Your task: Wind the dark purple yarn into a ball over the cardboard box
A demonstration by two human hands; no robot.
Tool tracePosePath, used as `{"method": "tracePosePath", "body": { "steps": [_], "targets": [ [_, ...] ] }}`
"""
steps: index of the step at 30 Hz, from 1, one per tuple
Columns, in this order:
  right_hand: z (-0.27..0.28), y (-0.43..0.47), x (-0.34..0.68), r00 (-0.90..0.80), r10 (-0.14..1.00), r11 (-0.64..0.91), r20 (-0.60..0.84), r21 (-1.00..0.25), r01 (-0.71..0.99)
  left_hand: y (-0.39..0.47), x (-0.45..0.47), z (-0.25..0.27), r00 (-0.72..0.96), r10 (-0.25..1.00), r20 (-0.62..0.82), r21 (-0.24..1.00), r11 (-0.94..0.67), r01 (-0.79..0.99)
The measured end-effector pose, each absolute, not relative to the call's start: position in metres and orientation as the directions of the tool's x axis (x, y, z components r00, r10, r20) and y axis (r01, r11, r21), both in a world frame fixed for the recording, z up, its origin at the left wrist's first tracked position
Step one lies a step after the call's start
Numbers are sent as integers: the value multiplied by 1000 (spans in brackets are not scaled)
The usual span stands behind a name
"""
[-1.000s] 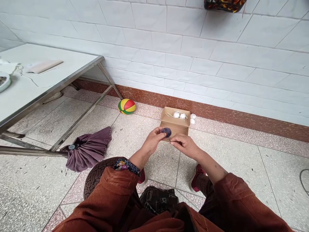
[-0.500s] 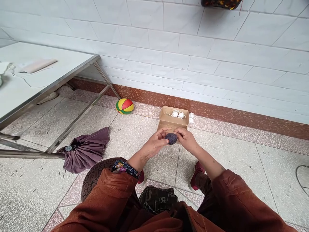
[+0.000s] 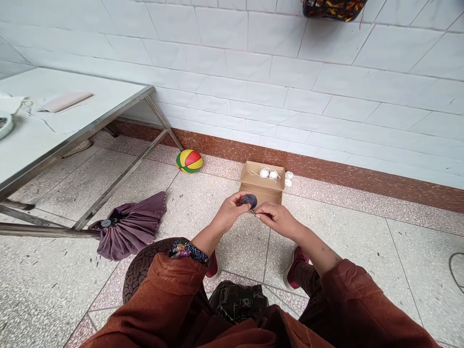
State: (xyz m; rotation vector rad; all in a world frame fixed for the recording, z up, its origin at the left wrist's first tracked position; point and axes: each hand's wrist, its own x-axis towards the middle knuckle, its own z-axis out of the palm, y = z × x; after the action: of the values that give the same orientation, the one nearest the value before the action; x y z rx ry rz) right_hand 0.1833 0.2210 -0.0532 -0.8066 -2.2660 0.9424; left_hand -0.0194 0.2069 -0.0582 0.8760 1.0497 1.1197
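Observation:
A small ball of dark grey-purple yarn (image 3: pixel 249 200) is gripped between the thumb and fingers of my left hand (image 3: pixel 232 212). Just to its right, my right hand (image 3: pixel 277 217) is closed in a pinch on a dark strand of yarn (image 3: pixel 253 210) at the ball's lower side. Beyond the hands, an open cardboard box (image 3: pixel 261 193) stands on the floor, partly hidden by them. Two white yarn balls (image 3: pixel 268 173) with loose ends lie in its raised lid, and more white balls (image 3: pixel 288 179) sit beside it.
At left stands a metal-framed table (image 3: pixel 119 96) with a pinkish folded item (image 3: pixel 65 102) on it. A colourful ball (image 3: pixel 189 161) rests by its leg. A folded purple umbrella (image 3: pixel 134 224) lies on the floor. A dark patterned basket (image 3: pixel 334 8) is at the top, against the tiled wall.
The yarn ball has moved slightly left and up in my left hand. My right hand has turned and shifted down from the ball's top right to its lower right, pinching the strand.

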Motion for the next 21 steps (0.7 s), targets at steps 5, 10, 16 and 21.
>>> {"method": "tracePosePath", "body": {
  "steps": [5,10,16,21],
  "targets": [
    [-42,227,191,-611,715,596,339,-753,280,206,-16,-60,165,963,-215,966,234,-107],
    [-44,235,192,-506,774,575,379,-755,314,202,-11,-62,210,961,-182,976,202,-77],
    [-56,239,186,-397,859,477,322,-783,399,195,-12,-53,451,885,-119,920,269,-284],
    [-69,239,182,-385,885,427,261,-784,451,196,-15,-52,316,937,-150,830,293,-474]
  ]
}}
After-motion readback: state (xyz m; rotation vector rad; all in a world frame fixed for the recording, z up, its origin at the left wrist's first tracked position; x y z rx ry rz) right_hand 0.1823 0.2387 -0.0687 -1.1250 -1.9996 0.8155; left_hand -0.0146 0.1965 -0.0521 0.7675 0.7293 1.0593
